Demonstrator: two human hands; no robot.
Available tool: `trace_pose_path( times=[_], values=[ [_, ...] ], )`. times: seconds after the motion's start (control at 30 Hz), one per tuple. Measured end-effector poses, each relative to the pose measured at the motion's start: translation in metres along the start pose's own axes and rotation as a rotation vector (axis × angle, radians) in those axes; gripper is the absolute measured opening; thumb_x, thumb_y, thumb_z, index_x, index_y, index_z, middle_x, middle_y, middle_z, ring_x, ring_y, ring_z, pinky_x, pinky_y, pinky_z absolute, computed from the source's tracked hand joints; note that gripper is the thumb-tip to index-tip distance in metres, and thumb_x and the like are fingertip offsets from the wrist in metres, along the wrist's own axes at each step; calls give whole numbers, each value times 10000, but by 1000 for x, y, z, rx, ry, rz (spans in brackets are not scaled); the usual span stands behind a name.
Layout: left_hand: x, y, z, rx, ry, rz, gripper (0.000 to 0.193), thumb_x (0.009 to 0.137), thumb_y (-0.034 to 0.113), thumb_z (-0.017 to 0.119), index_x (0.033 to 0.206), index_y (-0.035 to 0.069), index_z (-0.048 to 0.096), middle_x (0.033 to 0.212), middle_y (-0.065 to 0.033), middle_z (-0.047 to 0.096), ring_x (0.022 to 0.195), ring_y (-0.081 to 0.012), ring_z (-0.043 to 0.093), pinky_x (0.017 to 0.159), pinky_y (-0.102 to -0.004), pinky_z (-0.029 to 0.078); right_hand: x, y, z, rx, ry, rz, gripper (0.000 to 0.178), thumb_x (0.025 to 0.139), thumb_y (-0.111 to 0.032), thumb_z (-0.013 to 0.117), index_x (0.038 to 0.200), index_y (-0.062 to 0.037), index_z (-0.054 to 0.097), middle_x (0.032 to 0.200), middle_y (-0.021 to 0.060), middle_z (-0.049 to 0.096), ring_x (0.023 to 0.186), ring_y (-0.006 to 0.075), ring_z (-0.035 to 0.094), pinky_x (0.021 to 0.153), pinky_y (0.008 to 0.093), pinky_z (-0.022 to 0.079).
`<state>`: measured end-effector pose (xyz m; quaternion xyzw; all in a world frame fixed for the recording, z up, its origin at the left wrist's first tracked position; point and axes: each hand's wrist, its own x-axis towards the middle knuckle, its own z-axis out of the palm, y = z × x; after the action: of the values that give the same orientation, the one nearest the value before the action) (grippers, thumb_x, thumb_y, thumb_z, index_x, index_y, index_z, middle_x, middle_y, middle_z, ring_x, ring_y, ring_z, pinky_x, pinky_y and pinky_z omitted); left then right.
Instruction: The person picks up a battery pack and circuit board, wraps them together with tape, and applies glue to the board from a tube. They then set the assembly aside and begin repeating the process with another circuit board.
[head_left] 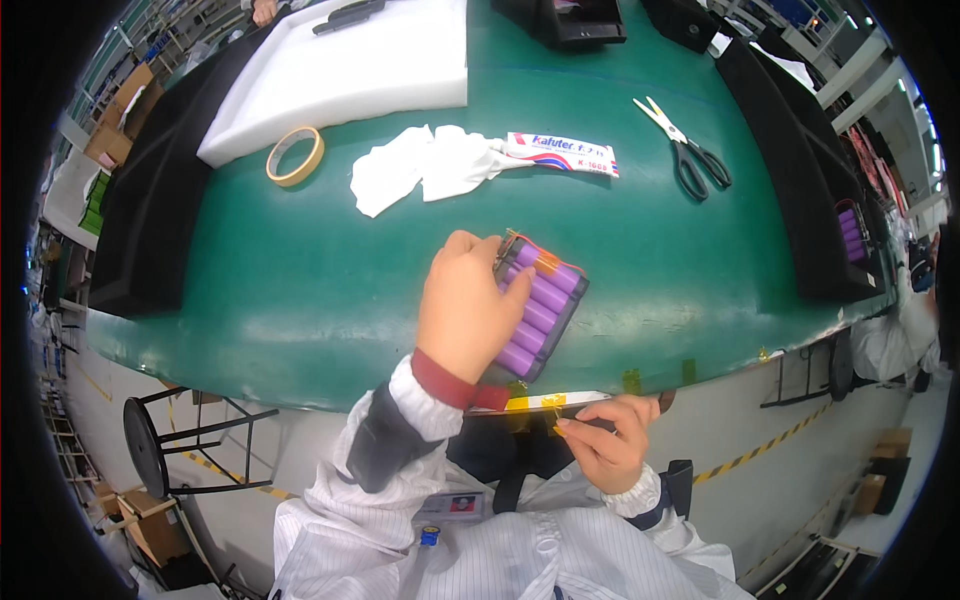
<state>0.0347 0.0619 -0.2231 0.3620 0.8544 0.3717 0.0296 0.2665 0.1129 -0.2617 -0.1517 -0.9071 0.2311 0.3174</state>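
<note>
My left hand (465, 300) is wrapped over the left side of a battery pack (545, 318), a row of purple cylindrical cells in black end frames. Red wire and a patch of amber tape show along the pack's far end; my palm hides part of its left side. At the table's front edge, my right hand (612, 440) pinches the end of a small piece of amber tape (556, 424) between thumb and finger. Beside it, more amber tape (525, 403) sticks to a white strip along that edge.
Ahead lie a roll of masking tape (294, 157), crumpled white cloth (400, 172), a glue tube (575, 155) and scissors (686, 150). White foam (400, 80) sits far left. Black foam trays (150, 230) flank both sides. A stool (150, 445) stands left. Another person's hand (264, 12) shows far off.
</note>
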Motion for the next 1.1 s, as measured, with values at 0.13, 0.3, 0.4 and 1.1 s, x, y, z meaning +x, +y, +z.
trace_pose_path(
  times=[0.13, 0.3, 0.4, 1.1],
  values=[
    [-14, 6, -8, 147, 54, 23, 366, 804, 198, 725, 1121, 23, 667, 974, -154, 672, 862, -332, 652, 918, -503, 449, 1, 1, 1, 21, -2, -6, 221, 657, -117, 813, 837, -236, 768, 890, -105, 607, 875, 155, 496, 831, 374, 263],
    [-39, 6, -24, -231, 33, 442, 191, 731, 67, 700, 923, 68, 697, 993, -75, 676, 875, -293, 617, 893, -506, 425, 2, 4, -3, -7, -13, -19, 207, 646, -100, 811, 820, -202, 764, 879, -81, 612, 870, 169, 501, 814, 368, 281],
    [-67, 5, -40, -151, -167, 801, 259, 662, 80, 694, 910, 150, 723, 984, 19, 662, 868, -205, 565, 833, -404, 396, 2, 3, -3, 4, -19, 1, 220, 646, -113, 802, 833, -222, 767, 886, -105, 604, 878, 154, 492, 836, 368, 266],
    [-101, -25, -4, 37, -15, 830, 201, 690, 154, 683, 888, 164, 713, 1079, 50, 629, 1004, -145, 538, 882, -357, 335, 25, -5, -15, 146, -123, 304, 120, 704, -153, 809, 806, -193, 759, 866, -79, 589, 883, 151, 493, 830, 357, 255]
  ],
)
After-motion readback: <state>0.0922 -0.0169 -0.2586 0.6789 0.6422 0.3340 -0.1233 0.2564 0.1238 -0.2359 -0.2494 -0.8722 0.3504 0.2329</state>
